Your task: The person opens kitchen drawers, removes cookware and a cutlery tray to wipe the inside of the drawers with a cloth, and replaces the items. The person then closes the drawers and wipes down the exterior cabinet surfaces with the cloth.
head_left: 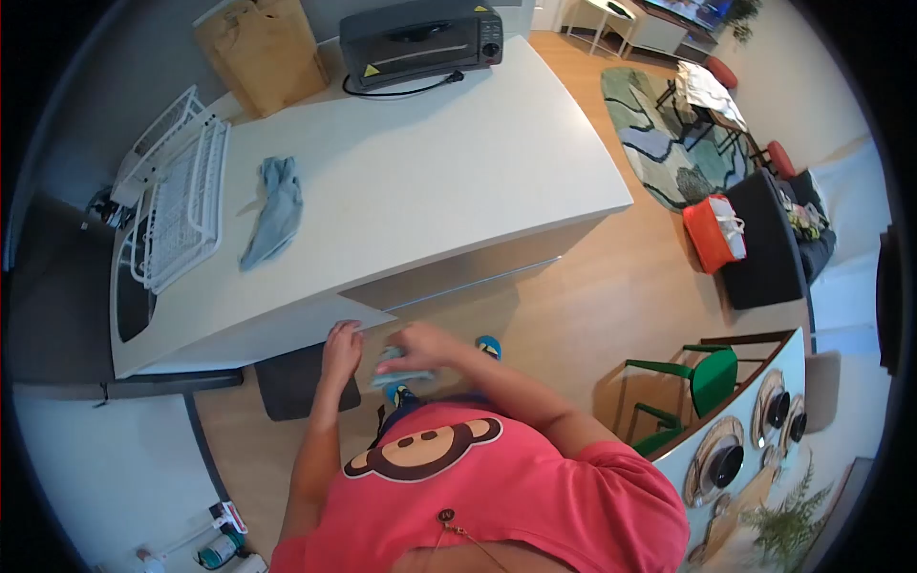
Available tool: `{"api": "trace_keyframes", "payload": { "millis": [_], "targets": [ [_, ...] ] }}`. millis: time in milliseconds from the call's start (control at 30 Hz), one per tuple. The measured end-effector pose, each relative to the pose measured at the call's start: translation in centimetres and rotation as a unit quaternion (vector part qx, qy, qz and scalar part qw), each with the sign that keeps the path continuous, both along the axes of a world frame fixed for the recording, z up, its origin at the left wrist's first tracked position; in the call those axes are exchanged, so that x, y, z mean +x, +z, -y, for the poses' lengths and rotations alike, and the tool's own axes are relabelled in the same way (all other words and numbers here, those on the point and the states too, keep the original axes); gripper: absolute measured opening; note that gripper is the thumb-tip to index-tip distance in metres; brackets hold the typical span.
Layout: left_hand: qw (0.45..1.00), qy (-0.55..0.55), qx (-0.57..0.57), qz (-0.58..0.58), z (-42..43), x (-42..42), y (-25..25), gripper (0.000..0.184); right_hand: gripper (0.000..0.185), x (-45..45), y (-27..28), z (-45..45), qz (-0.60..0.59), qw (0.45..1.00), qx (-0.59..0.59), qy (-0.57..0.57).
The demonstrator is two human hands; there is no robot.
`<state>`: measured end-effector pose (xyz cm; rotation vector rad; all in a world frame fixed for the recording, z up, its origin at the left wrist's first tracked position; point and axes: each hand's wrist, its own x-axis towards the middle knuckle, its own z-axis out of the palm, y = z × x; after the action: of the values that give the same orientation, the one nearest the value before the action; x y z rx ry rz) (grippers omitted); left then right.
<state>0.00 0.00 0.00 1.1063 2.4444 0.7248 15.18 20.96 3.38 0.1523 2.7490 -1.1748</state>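
Note:
My right hand (420,346) is closed around a light blue-grey cloth (399,375), which hangs below the fingers in front of my body. To its left, my left hand (342,351) is raised with its fingers loosely bent and apart, and I see nothing in it. It is close to the lower edge of the white counter front; I cannot tell whether it touches. A second blue-grey cloth (274,212) lies crumpled and stretched lengthwise on the white countertop (411,172).
A white wire dish rack (186,201) stands at the counter's left end. A brown paper bag (263,57) and a black toaster oven (420,46) with its cord are at the back. On the right are a green chair (712,382) and a set table (688,468). A dark mat (287,387) lies below.

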Motion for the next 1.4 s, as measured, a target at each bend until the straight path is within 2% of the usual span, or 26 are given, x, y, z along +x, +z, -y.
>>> {"api": "trace_keyframes", "payload": {
  "millis": [33,67,100,133,167,200,233,267,367,433,500,633,667,733,867,933,1033,1067,1167,1200,1267,1300,1333,1367,1400],
  "targets": [
    [0.998,0.019,0.012,-0.054,-1.3,0.6,0.5,0.034,0.06,0.5,0.0,-0.6,0.006,1.0,0.007,-0.009],
    [0.993,0.041,0.023,-0.106,-2.5,1.4,0.6,0.034,0.059,2.6,0.0,-4.6,0.154,0.979,-0.051,-0.122],
    [0.986,0.005,0.015,-0.164,-0.4,-1.1,2.5,0.035,0.052,2.2,-4.3,-5.5,0.131,0.96,-0.062,-0.238],
    [0.98,-0.02,0.032,-0.194,-1.6,-0.4,2.4,0.036,0.049,6.0,-10.7,-8.9,-0.013,0.896,-0.106,-0.432],
    [0.972,-0.035,0.05,-0.225,-3.0,0.4,2.1,0.036,0.061,9.5,-8.7,-14.2,0.025,0.863,-0.181,-0.471],
    [0.968,-0.058,0.049,-0.24,-4.5,0.1,2.1,0.04,0.069,10.4,-4.0,-16.9,-0.006,0.843,-0.092,-0.53],
    [0.962,-0.081,0.042,-0.258,-5.7,-0.5,2.1,0.044,0.077,10.4,-1.8,-19.5,-0.022,0.824,-0.067,-0.562],
    [0.958,-0.074,0.036,-0.275,-6.9,-0.4,2.1,0.048,0.081,10.6,-2.3,-22.5,-0.03,0.799,-0.008,-0.601],
    [0.954,-0.048,-0.001,-0.297,-7.8,0.4,0.1,0.055,0.072,10.8,-1.7,-27.0,-0.098,0.827,0.036,-0.552],
    [0.957,-0.029,-0.02,-0.287,-8.7,0.9,-0.3,0.056,0.063,12.2,-7.4,-30.1,-0.173,0.843,0.108,-0.497],
    [0.967,-0.005,-0.036,-0.254,-8.7,1.8,0.7,0.057,0.059,12.0,-6.6,-29.4,-0.176,0.831,0.118,-0.515],
    [0.97,-0.007,-0.057,-0.236,-8.6,1.7,1.3,0.066,0.054,11.9,-3.4,-27.7,-0.109,0.834,0.073,-0.535],
    [0.971,-0.008,-0.059,-0.234,-8.5,1.6,0.8,0.069,0.052,11.9,-3.6,-27.6,-0.126,0.832,0.119,-0.527],
    [0.969,-0.004,-0.042,-0.242,-8.5,2.1,0.6,0.073,0.053,12.3,-3.3,-27.1,-0.08,0.831,0.136,-0.533],
    [0.968,-0.013,0.015,-0.252,-7.2,3.4,0.6,0.07,0.054,13.2,-2.0,-24.4,-0.025,0.825,0.208,-0.524],
    [0.966,-0.028,0.002,-0.257,-6.2,4.6,0.9,0.071,0.057,14.9,-2.2,-23.9,-0.016,0.818,0.266,-0.51],
    [0.966,-0.051,-0.008,-0.254,-4.1,7.0,1.4,0.068,0.059,17.9,-2.3,-22.8,-0.009,0.833,0.265,-0.486],
    [0.966,-0.058,-0.01,-0.253,-3.4,7.4,1.6,0.066,0.056,19.1,-2.0,-22.1,-0.016,0.837,0.252,-0.486],
    [0.976,-0.123,0.037,-0.174,-1.2,8.3,2.9,0.051,0.048,22.0,2.1,-20.6,0.152,0.816,0.05,-0.556],
    [0.973,-0.139,0.121,-0.142,-0.3,8.1,3.4,0.037,0.045,22.4,4.0,-20.1,0.095,0.805,0.081,-0.58],
    [0.958,-0.154,0.17,-0.173,0.2,6.1,7.2,0.034,0.041,23.5,7.0,-18.9,-0.012,0.771,0.142,-0.62],
    [0.949,-0.164,0.194,-0.187,0.1,4.5,8.7,0.032,0.04,24.1,7.3,-19.6,-0.048,0.754,0.11,-0.646],
    [0.948,-0.114,0.2,-0.218,0.0,2.5,9.1,0.031,0.037,20.9,11.2,-16.8,-0.1,0.74,0.012,-0.665],
    [0.944,-0.064,0.206,-0.248,-0.6,0.3,9.5,0.03,0.039,18.5,12.1,-16.0,-0.174,0.736,-0.078,-0.649],
    [0.938,-0.03,0.188,-0.289,-1.9,-1.6,10.9,0.028,0.042,15.4,12.5,-15.5,-0.221,0.737,-0.25,-0.588]
  ]
}}
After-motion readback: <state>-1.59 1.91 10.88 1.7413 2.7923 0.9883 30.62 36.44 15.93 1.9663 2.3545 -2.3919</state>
